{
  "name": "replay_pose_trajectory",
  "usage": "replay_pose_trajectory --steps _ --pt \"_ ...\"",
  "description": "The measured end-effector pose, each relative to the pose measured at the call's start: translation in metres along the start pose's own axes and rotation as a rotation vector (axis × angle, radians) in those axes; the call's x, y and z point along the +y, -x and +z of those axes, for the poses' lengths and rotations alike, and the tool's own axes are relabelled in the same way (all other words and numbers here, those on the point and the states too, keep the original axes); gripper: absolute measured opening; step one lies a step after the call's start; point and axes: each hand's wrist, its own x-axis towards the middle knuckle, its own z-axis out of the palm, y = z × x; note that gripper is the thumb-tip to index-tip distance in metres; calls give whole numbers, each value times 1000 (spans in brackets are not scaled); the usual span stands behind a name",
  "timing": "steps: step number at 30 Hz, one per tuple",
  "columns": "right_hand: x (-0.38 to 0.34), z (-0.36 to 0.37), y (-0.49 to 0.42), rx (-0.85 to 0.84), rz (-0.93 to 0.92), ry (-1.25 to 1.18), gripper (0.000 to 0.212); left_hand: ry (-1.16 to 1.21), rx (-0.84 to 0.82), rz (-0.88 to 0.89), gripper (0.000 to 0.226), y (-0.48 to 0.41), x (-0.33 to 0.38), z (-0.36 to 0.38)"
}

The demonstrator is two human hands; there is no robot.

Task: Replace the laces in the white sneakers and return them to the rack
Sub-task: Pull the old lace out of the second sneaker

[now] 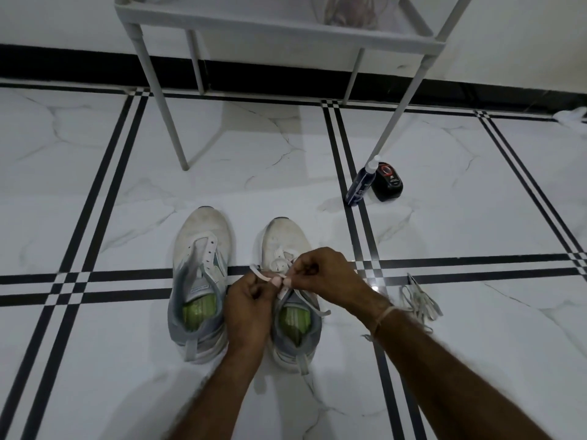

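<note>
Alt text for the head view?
The left hand and right hand pinch a white lace over the partly laced sneaker; the unlaced sneaker sits beside it. A lace bundle, spray bottle and black tin lie on the floor by the rack.

One view, head-worn, wide-angle: you look forward and down at the tiled floor (95, 192), white sneakers (203, 239) close below you, rack (276, 30) crossing the top edge.

We find no wording we can read. The tongue label (199, 289) of the left sneaker (203, 246) carries small print, the blue bottle (360, 187) white print, and the black tin (388, 183) a red ring with white marks, all too small to make out.
</note>
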Motion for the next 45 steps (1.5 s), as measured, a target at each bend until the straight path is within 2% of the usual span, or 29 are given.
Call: replay_pose_trajectory --steps 2,5,9,10,12,14,15,17,21,24,25,27,28,30,31,34,35,37,45 --pt "-1 2 2 24 8 -112 4 -14 8 -13 8 1 1 0" --pt "-2 -3 6 48 146 -420 1 -20 1 -29 7 -2 0 -1" --pt "2 -13 7 76 226 -556 7 47 -15 -69 14 -10 29 -5" --pt "3 -15 7 81 232 -568 8 131 -30 -100 18 -15 44 -7" --pt "7 -17 9 83 258 -625 10 453 -31 -204 25 -35 74 -12" --pt "11 -18 10 99 266 -736 11 823 73 -253 24 -57 93 -22" --pt "10 -20 10 117 261 -795 10 889 122 -243 24 -65 94 -27" --pt "7 -24 9 150 242 -890 9 739 122 -241 26 -68 86 -31" --pt "-1 -33 1 94 187 -898 8 180 -89 -282 18 -34 46 -12" --pt "-8 -43 -6 74 107 -909 7 84 -243 -279 16 -16 29 -1" --pt "-10 -48 -8 97 55 -985 6 48 -278 -246 18 -15 24 -1" --pt "-9 -58 -13 170 -44 -1131 18 -92 -313 -159 24 -15 18 -2" --pt "-6 -59 -13 208 -43 -1120 27 -188 -312 -98 21 -16 16 -2" --pt "6 -51 -7 270 61 -876 36 -264 -285 -14 9 -17 16 -1" --pt "11 -41 -3 276 104 -703 32 -202 -243 -40 11 -18 18 0" --pt "24 -9 9 156 71 -376 11 297 -119 -377 16 -19 31 1" --pt "25 1 13 104 39 -324 9 408 -95 -439 16 -19 32 0" --pt "26 12 18 80 -14 -256 14 461 -94 -445 16 -17 34 0" --pt "29 23 22 144 -161 -120 22 360 -123 -363 16 -13 37 6"
